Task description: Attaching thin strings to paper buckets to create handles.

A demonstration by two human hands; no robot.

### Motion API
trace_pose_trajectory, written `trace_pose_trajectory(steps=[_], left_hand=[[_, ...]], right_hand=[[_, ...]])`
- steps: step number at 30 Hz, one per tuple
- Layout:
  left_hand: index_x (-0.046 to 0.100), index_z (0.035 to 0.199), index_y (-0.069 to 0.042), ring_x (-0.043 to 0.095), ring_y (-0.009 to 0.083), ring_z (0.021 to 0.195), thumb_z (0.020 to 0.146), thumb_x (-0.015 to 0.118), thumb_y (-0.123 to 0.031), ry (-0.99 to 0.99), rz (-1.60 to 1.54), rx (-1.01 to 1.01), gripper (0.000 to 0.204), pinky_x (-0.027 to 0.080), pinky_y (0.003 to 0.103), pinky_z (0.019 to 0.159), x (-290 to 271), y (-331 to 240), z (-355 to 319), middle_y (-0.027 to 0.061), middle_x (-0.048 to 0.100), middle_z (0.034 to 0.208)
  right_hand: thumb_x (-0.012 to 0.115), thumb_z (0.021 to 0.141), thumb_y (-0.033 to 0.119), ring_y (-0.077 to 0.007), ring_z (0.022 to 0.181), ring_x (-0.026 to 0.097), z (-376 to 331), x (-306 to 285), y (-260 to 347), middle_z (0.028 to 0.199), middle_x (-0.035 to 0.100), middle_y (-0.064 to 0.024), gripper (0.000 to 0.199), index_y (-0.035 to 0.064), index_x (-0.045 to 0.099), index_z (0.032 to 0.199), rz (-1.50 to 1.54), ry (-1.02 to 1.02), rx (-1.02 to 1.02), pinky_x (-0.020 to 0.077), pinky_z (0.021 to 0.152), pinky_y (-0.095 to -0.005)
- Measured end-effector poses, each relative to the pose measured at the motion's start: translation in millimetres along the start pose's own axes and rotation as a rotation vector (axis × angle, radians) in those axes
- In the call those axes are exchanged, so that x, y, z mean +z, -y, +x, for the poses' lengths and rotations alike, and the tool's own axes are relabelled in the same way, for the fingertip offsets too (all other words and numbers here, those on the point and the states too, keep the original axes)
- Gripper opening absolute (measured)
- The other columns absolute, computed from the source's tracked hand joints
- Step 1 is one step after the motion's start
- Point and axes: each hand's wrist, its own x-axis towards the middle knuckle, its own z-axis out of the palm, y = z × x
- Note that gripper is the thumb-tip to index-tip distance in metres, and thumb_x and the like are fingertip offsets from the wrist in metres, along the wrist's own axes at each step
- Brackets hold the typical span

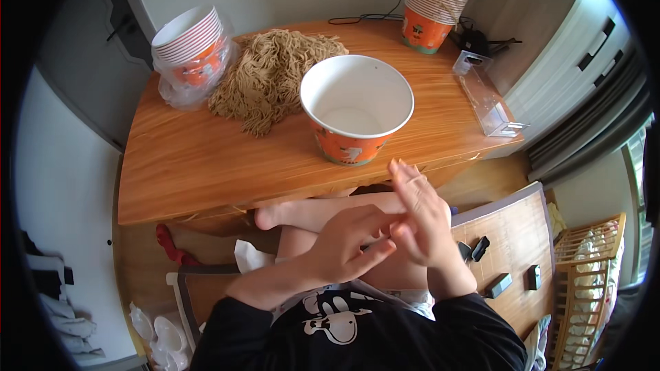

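Above my lap, in front of the table's near edge, my two hands meet. My left hand [357,242] reaches across with its thumb held apart, its fingertips against the right palm; nothing shows in it. My right hand [425,216] is raised with its fingers stretched out and looks bare. Closest to them stands an upright paper bucket [337,143], orange outside with a printed pattern, white inside, with nothing seen in it. Behind it to the left lies a heap of tan, stringy strands [265,75], like yarn or noodles; I cannot tell which.
The wooden table [206,165] holds a plastic-wrapped stack of buckets [192,51] at the left and a tall bucket stack [433,17] at the back right. A clear plastic holder [488,99] lies along the right edge. A black cable [364,18] runs by the wall.
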Motion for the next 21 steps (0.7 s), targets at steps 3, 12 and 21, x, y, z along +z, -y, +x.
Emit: trace_pose_trajectory(steps=[3,12,21], left_hand=[[0.043,0.147,-0.003,0.053,0.0091,0.109,0.106,0.046,-0.045,-0.181,-0.719,-0.132,0.059,0.042,0.028,0.089,23,30,-27,0.0032,0.054,0.131],[0.061,0.105,-0.008,0.055,0.0119,0.094,0.108,0.043,-0.03,-0.598,-0.838,-0.242,0.029,0.042,0.029,0.084,-14,24,-36,0.0028,0.061,0.102],[0.051,0.09,-0.009,0.038,0.0062,0.06,0.108,0.045,-0.029,-0.402,-0.97,-0.342,0.028,0.034,0.021,0.055,-36,15,-37,-0.0031,0.043,0.072]], right_hand=[[0.065,0.092,0.029,-0.0444,0.147,0.03,-22,29,8,0.154,0.045,-0.0162,0.07,0.0035,0.039,0.152,-0.139,0.05,0.025,-0.007,0.116,-0.0665],[0.07,0.091,0.025,-0.0464,0.15,0.019,-72,100,32,0.161,0.03,-0.0202,0.082,0.0033,0.026,0.157,0.164,0.184,0.077,0.0058,0.118,-0.0657],[0.07,0.091,0.022,-0.0415,0.141,0.039,-61,102,32,0.146,0.048,-0.0203,0.072,0.0008,0.037,0.152,0.365,0.299,0.074,0.0281,0.115,-0.0589]])
